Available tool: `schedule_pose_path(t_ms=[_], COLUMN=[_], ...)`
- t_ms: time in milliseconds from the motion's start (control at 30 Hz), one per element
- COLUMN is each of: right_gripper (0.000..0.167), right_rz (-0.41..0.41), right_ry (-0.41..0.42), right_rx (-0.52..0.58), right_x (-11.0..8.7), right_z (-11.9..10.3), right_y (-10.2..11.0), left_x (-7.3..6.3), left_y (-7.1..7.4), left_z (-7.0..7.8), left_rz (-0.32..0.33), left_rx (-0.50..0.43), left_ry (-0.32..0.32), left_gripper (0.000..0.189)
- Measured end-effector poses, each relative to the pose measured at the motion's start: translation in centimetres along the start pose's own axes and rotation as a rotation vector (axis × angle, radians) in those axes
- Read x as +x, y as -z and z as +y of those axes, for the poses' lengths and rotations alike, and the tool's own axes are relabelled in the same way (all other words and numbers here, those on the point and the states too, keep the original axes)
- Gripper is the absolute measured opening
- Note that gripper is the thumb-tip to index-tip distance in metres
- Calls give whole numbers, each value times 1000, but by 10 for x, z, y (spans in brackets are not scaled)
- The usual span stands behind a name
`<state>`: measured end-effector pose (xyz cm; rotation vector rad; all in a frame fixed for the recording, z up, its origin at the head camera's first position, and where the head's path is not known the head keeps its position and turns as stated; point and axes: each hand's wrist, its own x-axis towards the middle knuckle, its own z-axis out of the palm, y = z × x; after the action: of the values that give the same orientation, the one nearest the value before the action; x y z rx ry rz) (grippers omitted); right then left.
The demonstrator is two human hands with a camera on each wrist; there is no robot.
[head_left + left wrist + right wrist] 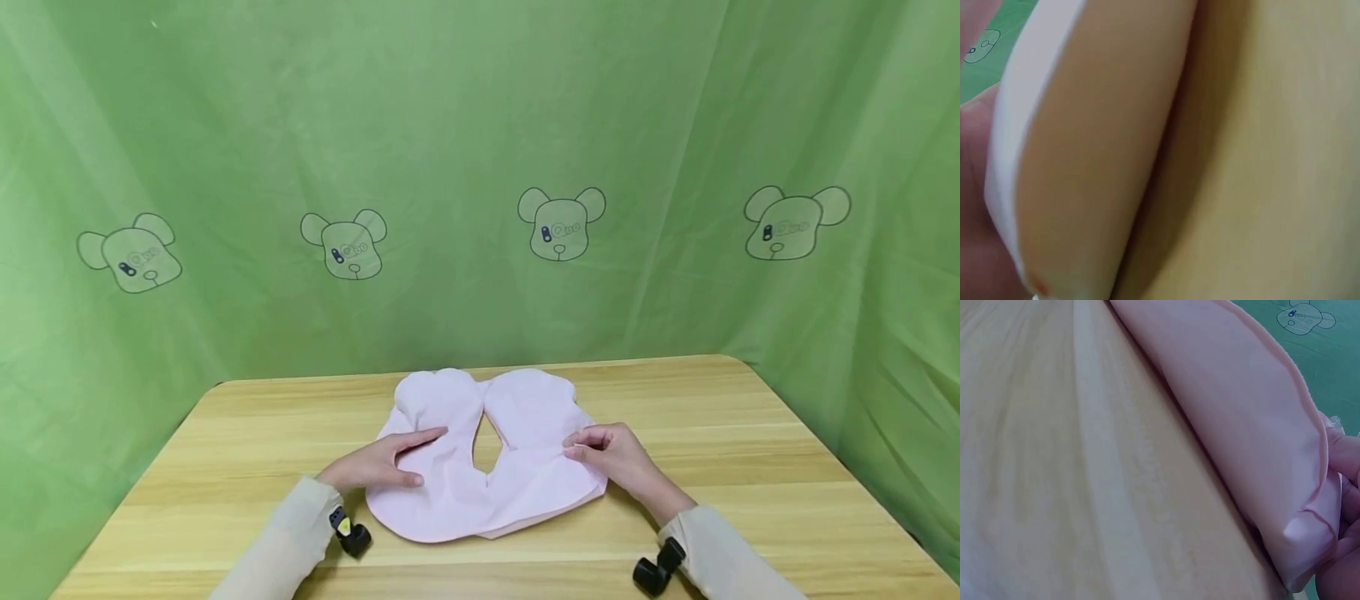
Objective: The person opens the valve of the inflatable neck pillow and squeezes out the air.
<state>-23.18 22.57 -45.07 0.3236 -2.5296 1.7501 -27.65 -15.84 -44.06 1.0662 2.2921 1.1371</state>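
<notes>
A pale pink bib-like cloth (442, 500) lies on the wooden table, with scalloped lobes along its far edge and a pointed oval opening in the middle. My left hand (378, 462) rests on its left part, thumb and fingers spread apart. At the right side, my right hand (621, 458) pinches the cloth between thumb and fingertips. In the right wrist view, the near edge of the cloth (1241, 406) shows a stitched rim and a second layer beneath. The left wrist view catches the cloth's curved edge (1097, 144) lifted slightly off the table, blurred.
The light wooden table (750, 517) extends on both sides of the cloth. Behind and beside it hangs a green curtain (450, 125) printed with bear heads. Black wrist cameras (658, 568) sit on both sleeves, low over the table.
</notes>
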Motion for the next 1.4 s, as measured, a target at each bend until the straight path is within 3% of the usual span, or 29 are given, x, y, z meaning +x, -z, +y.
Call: schedule_pose_path(t_ms=[267, 567, 900, 1400], right_gripper=[17, 19, 18, 17], right_rz=[1, -4, 0, -7], right_ry=[-4, 14, 9, 23], right_rx=[-9, -15, -21, -6], right_x=[1, 3, 3, 2], right_z=[1, 2, 3, 3], right_y=[-1, 1, 1, 0], left_x=[1, 2, 3, 4], left_y=[-5, -9, -17, -33], left_z=[-2, 2, 9, 10], left_rz=[-22, -35, -7, 50], left_rx=[51, 11, 72, -7], left_ry=[30, 21, 36, 14], left_gripper=[80, 91, 92, 87])
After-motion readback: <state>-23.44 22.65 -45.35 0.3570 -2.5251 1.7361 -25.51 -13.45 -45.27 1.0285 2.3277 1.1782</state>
